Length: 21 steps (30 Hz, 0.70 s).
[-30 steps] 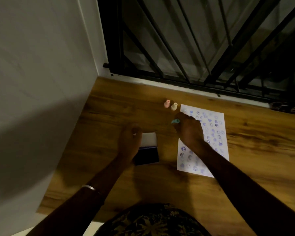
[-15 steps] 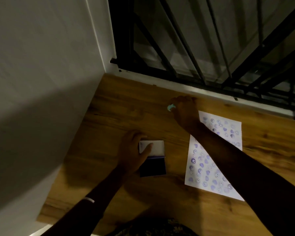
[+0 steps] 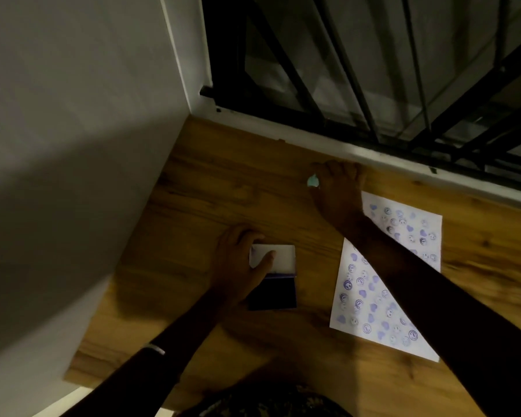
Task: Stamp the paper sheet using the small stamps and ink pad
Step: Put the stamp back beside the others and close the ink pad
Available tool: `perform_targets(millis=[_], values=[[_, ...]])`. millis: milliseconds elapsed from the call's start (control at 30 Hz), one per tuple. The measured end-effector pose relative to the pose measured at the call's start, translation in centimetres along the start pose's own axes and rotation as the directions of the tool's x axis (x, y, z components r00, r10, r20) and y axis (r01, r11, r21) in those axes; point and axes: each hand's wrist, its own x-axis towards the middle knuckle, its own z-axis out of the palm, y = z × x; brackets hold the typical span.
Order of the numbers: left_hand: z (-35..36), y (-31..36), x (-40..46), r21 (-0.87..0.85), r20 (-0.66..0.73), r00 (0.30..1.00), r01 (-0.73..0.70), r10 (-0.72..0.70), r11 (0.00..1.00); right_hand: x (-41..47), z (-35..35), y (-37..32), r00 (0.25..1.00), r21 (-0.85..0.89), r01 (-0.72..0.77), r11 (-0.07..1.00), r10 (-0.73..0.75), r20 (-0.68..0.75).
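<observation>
Working from the left, I am seeing the left hand (image 3: 238, 263) resting on the ink pad (image 3: 272, 276), thumb lying across its pale raised lid and fingers curled round the far edge, so it is gripping and steadying the open case while the dark inked half is lying exposed nearest the person. Further right, the right hand (image 3: 339, 191) is reaching to the far side of the wooden tabletop (image 3: 223, 182), closed round a small teal stamp (image 3: 312, 181) whose end is showing just beyond the knuckles; I cannot tell whether other stamps are lying beneath the palm. The paper sheet (image 3: 373, 308) is lying right of the ink pad, partly crossed by the right forearm and already carrying many purple prints across most of its face. In my judgement the stamp is being set down or exchanged, so I am advising a firm upright hold, an even press into the ink and a straight descent onto one of the few blank patches, with the left hand keeping the case from sliding. The tabletop is running into a corner, a grey wall (image 3: 73, 145) standing on the left and a dark barred window (image 3: 373, 70) behind; lighting is dim.
</observation>
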Motion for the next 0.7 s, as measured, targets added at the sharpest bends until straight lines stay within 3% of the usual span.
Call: perform_targets(millis=[133,267,333,433,533,700], values=[[-0.3,0.0,-0.1,-0.043,0.006,1.0,0.023,-0.023,0.999,-4.2,-1.5,-1.6,0.984,0.196,-0.041,0.98,0.073,-0.162],[-0.8,0.4,-0.4,-0.147,-0.029,0.997,0.068,-0.073,0.987,-10.3,-1.2,-4.0,0.977,0.454,-0.211,0.866,0.181,0.11],[-1.5,1.4,-0.3,-0.292,-0.038,0.982,0.167,-0.186,0.942,-13.0,-0.7,-4.8,0.979,0.532,-0.196,0.824,0.138,0.147],[-3.0,2.9,0.3,-0.457,0.075,0.922,0.371,-0.381,0.808,-15.1,-0.8,-5.7,0.975,0.584,-0.215,0.783,0.143,0.168],[-4.1,3.3,-0.7,-0.4,0.094,0.879,0.463,-0.467,0.791,-16.2,-0.7,-6.6,0.974,0.598,-0.221,0.771,0.14,0.181],[-4.0,3.7,-3.3,-0.38,0.142,0.88,0.471,-0.453,0.796,-16.6,-0.7,-7.0,0.961,0.631,-0.271,0.727,0.17,0.218]])
